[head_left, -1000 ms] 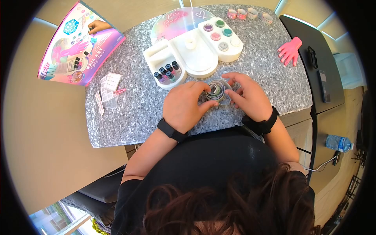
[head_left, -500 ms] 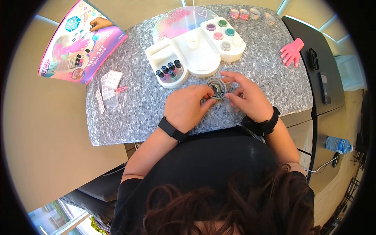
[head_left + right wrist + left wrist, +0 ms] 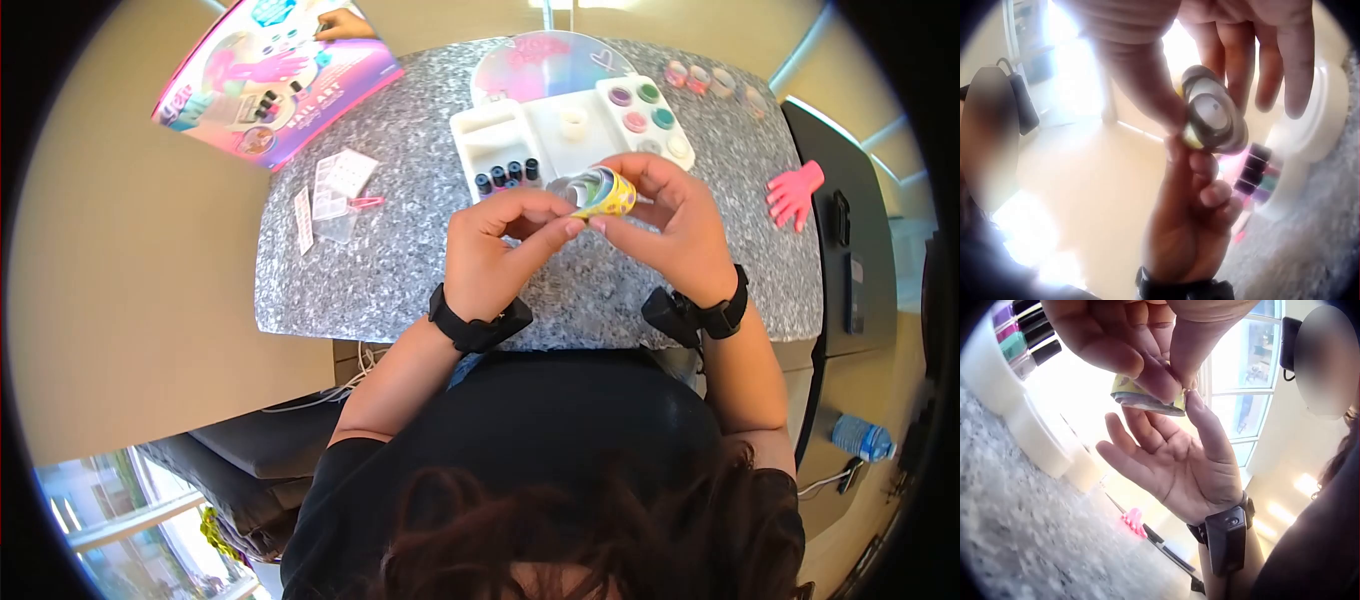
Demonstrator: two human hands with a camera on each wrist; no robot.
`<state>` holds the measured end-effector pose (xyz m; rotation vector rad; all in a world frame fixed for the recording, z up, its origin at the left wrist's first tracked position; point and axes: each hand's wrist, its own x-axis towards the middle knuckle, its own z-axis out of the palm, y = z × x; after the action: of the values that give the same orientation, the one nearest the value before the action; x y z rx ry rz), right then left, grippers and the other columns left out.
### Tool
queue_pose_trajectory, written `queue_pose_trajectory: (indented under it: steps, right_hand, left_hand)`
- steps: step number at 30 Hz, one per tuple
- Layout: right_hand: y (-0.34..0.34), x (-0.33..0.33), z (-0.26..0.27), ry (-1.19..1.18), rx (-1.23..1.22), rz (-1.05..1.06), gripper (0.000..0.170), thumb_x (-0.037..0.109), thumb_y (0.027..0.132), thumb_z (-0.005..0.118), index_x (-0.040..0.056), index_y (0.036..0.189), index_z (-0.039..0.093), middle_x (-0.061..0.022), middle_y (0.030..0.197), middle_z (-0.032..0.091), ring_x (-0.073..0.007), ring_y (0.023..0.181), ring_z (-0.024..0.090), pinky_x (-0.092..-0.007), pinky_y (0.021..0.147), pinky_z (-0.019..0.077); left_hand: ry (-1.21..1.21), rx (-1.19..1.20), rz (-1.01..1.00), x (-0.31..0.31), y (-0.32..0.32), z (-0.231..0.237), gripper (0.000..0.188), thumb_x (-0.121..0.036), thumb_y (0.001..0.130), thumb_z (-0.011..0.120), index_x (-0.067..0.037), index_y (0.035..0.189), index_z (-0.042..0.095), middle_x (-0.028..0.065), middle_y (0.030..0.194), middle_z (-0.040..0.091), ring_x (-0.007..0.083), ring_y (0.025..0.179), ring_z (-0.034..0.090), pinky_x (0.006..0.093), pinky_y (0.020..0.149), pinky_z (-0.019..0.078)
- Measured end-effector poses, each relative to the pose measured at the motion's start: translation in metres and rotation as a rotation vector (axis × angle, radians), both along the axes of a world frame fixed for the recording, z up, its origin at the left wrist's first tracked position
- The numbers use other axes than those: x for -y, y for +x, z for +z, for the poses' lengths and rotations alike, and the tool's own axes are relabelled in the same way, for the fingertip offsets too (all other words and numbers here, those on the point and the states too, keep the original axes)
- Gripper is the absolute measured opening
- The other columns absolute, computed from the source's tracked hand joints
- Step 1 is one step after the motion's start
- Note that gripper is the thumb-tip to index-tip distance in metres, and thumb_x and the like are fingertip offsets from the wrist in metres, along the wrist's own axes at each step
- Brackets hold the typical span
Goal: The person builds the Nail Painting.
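Between the two hands, raised over the table, is a loosely coiled strip [image 3: 612, 198], yellow and patterned outside, silvery grey inside. My left hand [image 3: 497, 245] pinches its near edge between thumb and fingers. The right hand [image 3: 672, 225] holds the opposite side, thumb in front and fingers behind. Both thumb tips come close together at the strip's edge. From the left wrist, the strip [image 3: 1147, 403] shows its yellow side and a grey edge, partly covered by fingers. In the right wrist view the coil [image 3: 1213, 115] is seen end-on, blurred, its grey layers wound round a pale centre.
Just beyond the hands stands a white tray [image 3: 545, 125] with nail polish bottles [image 3: 500, 178], coloured pots [image 3: 635, 122] and a round panel [image 3: 545, 65]. A nail art box [image 3: 285, 90] and clear cases [image 3: 335, 195] lie left; a pink model hand [image 3: 795, 190] and several small rolls [image 3: 698, 82] right.
The coil has been lifted and tipped, so its yellow patterned outside now shows. Both hands have come closer together around it. The head view has shifted, moving the table's things rightward and down.
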<state>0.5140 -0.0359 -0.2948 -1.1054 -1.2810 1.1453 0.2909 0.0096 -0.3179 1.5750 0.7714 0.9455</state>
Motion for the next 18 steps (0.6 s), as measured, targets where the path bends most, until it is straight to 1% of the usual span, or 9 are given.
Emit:
queue_pose_trajectory:
  steps: [2, 4, 6, 8, 9, 12, 14, 16, 18]
  right_hand:
    - [-0.006, -0.019, 0.011, 0.080, 0.118, -0.008, 0.047, 0.006, 0.089, 0.085, -0.0007, 0.131, 0.067, -0.0109, 0.124, 0.074, -0.0194, 0.116, 0.073, -0.0385, 0.104, 0.0598]
    - [-0.016, -0.038, 0.022, 0.242, 0.326, -0.022, 0.041, 0.009, 0.088, 0.084, 0.0019, 0.126, 0.071, -0.0091, 0.119, 0.076, -0.0180, 0.111, 0.074, -0.0371, 0.105, 0.0591]
    - [-0.023, -0.060, 0.031, 0.352, 0.378, -0.052, 0.038, 0.014, 0.086, 0.085, 0.0039, 0.121, 0.073, -0.0091, 0.113, 0.078, -0.0189, 0.106, 0.076, -0.0365, 0.101, 0.0598]
    - [-0.024, -0.086, 0.038, 0.466, 0.593, -0.050, 0.039, 0.017, 0.085, 0.085, 0.0040, 0.120, 0.072, -0.0104, 0.108, 0.080, -0.0216, 0.103, 0.077, -0.0358, 0.097, 0.0602]
    - [-0.024, -0.104, 0.033, 0.541, 0.609, -0.038, 0.038, 0.020, 0.084, 0.085, 0.0038, 0.116, 0.072, -0.0120, 0.104, 0.079, -0.0253, 0.099, 0.077, -0.0355, 0.091, 0.0598]
    - [-0.028, -0.135, 0.022, 0.447, 0.760, 0.098, 0.040, 0.021, 0.082, 0.086, 0.0033, 0.115, 0.071, -0.0134, 0.103, 0.078, -0.0287, 0.098, 0.077, -0.0369, 0.089, 0.0596]
    - [-0.032, -0.151, 0.006, 0.471, 0.719, 0.125, 0.043, 0.023, 0.080, 0.086, 0.0036, 0.115, 0.070, -0.0145, 0.102, 0.078, -0.0308, 0.097, 0.076, -0.0396, 0.087, 0.0594]
    - [-0.042, -0.155, 0.008, 0.300, 0.875, 0.166, 0.046, 0.024, 0.079, 0.087, 0.0048, 0.117, 0.070, -0.0152, 0.103, 0.078, -0.0320, 0.098, 0.076, -0.0411, 0.087, 0.0593]
    - [-0.049, -0.159, 0.007, 0.257, 0.900, 0.195, 0.044, 0.024, 0.078, 0.087, 0.0052, 0.115, 0.072, -0.0148, 0.102, 0.077, -0.0320, 0.099, 0.076, -0.0411, 0.087, 0.0591]
  left_hand:
    - [0.053, 0.040, 0.058, -0.006, -0.004, 0.000, 0.016, -0.008, 0.099, 0.080, -0.001, 0.113, 0.077, 0.0052, 0.095, 0.079, 0.0101, 0.086, 0.073, 0.0261, 0.077, 0.0576]
    - [0.145, 0.001, 0.205, -0.012, -0.012, -0.001, 0.019, -0.008, 0.100, 0.079, -0.001, 0.118, 0.078, 0.0044, 0.095, 0.079, 0.0088, 0.087, 0.073, 0.0256, 0.077, 0.0571]
    - [0.192, -0.025, 0.278, -0.016, -0.020, 0.004, 0.022, -0.008, 0.101, 0.077, -0.002, 0.122, 0.078, 0.0037, 0.095, 0.078, 0.0080, 0.087, 0.072, 0.0248, 0.078, 0.0552]
    - [0.356, -0.153, 0.407, -0.017, -0.030, 0.013, 0.022, -0.008, 0.103, 0.074, -0.003, 0.124, 0.078, 0.0035, 0.094, 0.078, 0.0084, 0.087, 0.071, 0.0248, 0.079, 0.0535]
    - [0.352, -0.159, 0.446, -0.020, -0.035, 0.010, 0.020, -0.010, 0.104, 0.072, -0.005, 0.123, 0.079, 0.0031, 0.093, 0.078, 0.0082, 0.087, 0.070, 0.0246, 0.080, 0.0518]
    - [0.295, -0.132, 0.519, -0.029, -0.048, 0.005, 0.019, -0.012, 0.105, 0.071, -0.005, 0.121, 0.079, 0.0028, 0.094, 0.078, 0.0081, 0.087, 0.070, 0.0252, 0.080, 0.0519]
    - [0.276, -0.122, 0.530, -0.034, -0.055, 0.002, 0.018, -0.013, 0.106, 0.070, -0.005, 0.119, 0.079, 0.0030, 0.095, 0.078, 0.0087, 0.088, 0.070, 0.0260, 0.081, 0.0520]
    - [0.262, -0.180, 0.531, -0.036, -0.060, 0.000, 0.018, -0.013, 0.106, 0.070, -0.004, 0.119, 0.078, 0.0036, 0.098, 0.078, 0.0098, 0.090, 0.071, 0.0267, 0.083, 0.0524]
    - [0.267, -0.181, 0.523, -0.036, -0.063, -0.001, 0.018, -0.013, 0.106, 0.070, -0.004, 0.119, 0.078, 0.0038, 0.099, 0.078, 0.0098, 0.092, 0.071, 0.0265, 0.083, 0.0521]
